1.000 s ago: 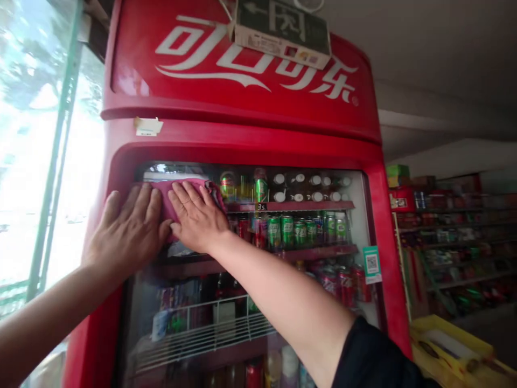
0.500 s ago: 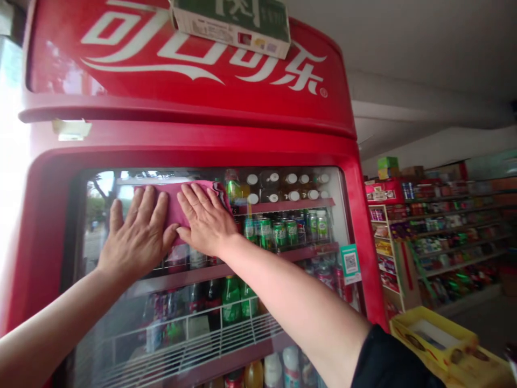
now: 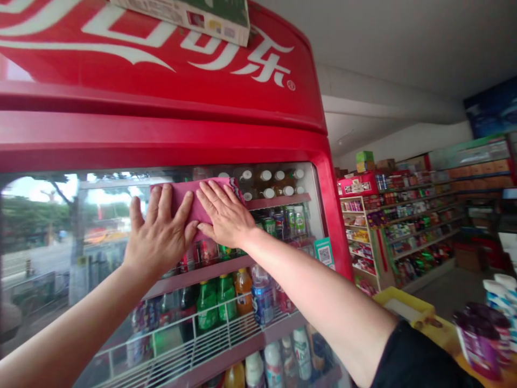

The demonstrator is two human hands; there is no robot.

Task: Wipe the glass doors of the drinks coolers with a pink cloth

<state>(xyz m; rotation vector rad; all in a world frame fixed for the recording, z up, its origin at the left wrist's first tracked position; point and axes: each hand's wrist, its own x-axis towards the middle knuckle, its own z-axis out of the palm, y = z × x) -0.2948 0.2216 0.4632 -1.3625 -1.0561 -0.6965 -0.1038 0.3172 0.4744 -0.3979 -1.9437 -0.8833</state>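
A folded pink cloth [image 3: 183, 195] lies flat against the glass door [image 3: 105, 231] of a red drinks fridge [image 3: 194, 129]. My left hand [image 3: 159, 229] presses on the cloth's left part, fingers spread and stretched out. On its right part rests my right hand [image 3: 226, 213], palm down with the fingers straight and lying close together. The two thumbs nearly meet at the cloth's lower edge. Through the glass, green bottles [image 3: 208, 304], cans [image 3: 299, 220] and white-capped bottles [image 3: 266, 183] stand on shelves, partly hidden by my forearms.
A QR-code sticker [image 3: 324, 252] is on the door's right side. At right stand a yellow box [image 3: 404, 302], purple-labelled containers [image 3: 480, 339] and stocked store shelves [image 3: 420, 221]. A box with a green top [image 3: 218, 19] is at the fridge's header. The glass reflects a street.
My view has shifted right, so the fridge sits further left and more of the store shows. Both hands and the cloth have slid right across the glass, still flat on it.
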